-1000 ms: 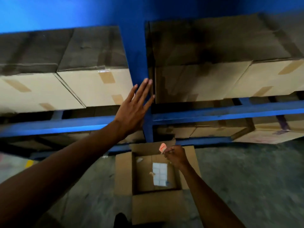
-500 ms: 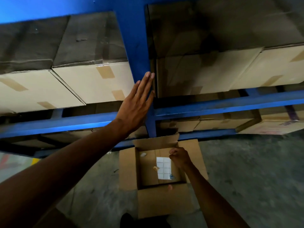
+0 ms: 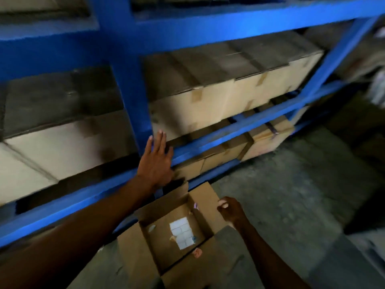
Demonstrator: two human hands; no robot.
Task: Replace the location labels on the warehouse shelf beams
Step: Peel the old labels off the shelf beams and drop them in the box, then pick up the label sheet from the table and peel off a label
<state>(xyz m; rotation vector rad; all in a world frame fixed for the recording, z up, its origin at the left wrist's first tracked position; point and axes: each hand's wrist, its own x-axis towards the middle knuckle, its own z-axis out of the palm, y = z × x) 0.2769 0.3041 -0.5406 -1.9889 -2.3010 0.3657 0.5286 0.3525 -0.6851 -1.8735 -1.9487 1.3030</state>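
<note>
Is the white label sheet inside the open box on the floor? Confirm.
Yes, the white label sheet lies flat on the bottom of the open box, untouched by either hand.

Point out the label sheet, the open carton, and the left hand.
label sheet (image 3: 182, 233), head view, middle of the white sheet.
open carton (image 3: 205, 200), head view, its right flap.
left hand (image 3: 155, 163), head view, back of the hand.

rack (image 3: 129, 65): blue | boxes (image 3: 208, 109): tan | label sheet (image 3: 181, 232): white grid
</note>
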